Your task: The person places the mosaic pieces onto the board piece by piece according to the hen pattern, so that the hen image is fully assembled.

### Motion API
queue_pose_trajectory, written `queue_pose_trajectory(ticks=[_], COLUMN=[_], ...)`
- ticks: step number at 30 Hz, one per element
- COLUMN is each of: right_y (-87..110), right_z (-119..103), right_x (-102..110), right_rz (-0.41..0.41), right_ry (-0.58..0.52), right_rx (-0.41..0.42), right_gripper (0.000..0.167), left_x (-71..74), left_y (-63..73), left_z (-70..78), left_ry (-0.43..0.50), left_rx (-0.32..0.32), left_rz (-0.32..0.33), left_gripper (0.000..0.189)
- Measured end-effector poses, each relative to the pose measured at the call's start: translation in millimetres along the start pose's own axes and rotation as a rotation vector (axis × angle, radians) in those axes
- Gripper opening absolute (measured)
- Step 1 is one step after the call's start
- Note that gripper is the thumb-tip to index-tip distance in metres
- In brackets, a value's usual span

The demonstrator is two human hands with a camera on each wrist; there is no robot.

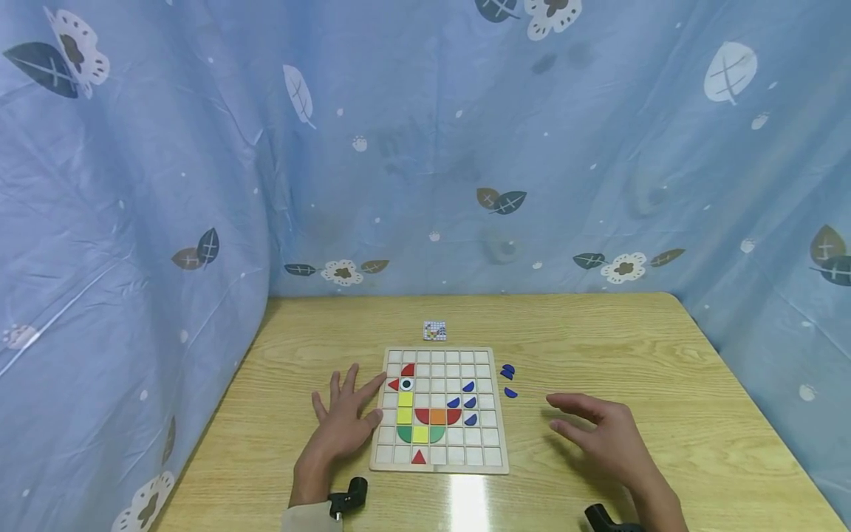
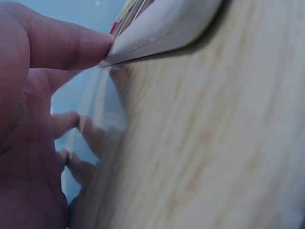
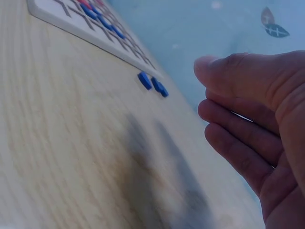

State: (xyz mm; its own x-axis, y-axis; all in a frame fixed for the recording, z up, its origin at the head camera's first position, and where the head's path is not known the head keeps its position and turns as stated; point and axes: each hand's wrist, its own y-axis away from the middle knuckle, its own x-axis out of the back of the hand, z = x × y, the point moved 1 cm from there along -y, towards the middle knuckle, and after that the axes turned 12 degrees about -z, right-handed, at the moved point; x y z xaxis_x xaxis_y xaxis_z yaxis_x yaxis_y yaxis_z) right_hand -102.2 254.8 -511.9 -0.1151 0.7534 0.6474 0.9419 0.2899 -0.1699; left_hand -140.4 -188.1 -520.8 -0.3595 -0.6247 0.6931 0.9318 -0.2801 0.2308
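Observation:
A pale wooden grid board lies on the table, with coloured pieces in its squares forming a bird-like figure. Among them are a yellow square, an orange square, a green rounded piece, a red triangle and several blue half-round pieces. My left hand rests spread at the board's left edge, thumb and forefinger against it. To the right of the board, my right hand hovers over the table with relaxed fingers, holding nothing. Three loose blue half-round pieces lie between it and the board.
Behind the board lies a small printed card with a grid picture. The wooden table reaches back to a blue patterned curtain, which also hangs along both sides. Dark wrist devices sit at both wrists.

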Motion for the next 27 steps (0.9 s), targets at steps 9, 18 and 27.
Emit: queue_pose_trajectory(ticks=[9, 18, 27], right_y=[-11.3, -35.8, -53.4], right_z=[4.6, 0.6, -5.1], right_x=[-5.1, -23.2, -36.5], right_rz=[0.019, 0.01, -0.027], right_ry=[-0.02, -0.035, -0.092], right_rx=[0.024, 0.027, 0.01], right_gripper=[0.032, 0.031, 0.03], left_x=[-0.8, -0.4, 0.2], left_y=[-0.1, 0.3, 0.1], left_z=[-2.2, -2.0, -1.5], left_ry=[0.001, 0.008, 0.003], left_rx=[-0.001, -0.006, -0.007], left_rz=[-0.002, -0.002, -0.005], left_gripper=[0.063, 0.063, 0.064])
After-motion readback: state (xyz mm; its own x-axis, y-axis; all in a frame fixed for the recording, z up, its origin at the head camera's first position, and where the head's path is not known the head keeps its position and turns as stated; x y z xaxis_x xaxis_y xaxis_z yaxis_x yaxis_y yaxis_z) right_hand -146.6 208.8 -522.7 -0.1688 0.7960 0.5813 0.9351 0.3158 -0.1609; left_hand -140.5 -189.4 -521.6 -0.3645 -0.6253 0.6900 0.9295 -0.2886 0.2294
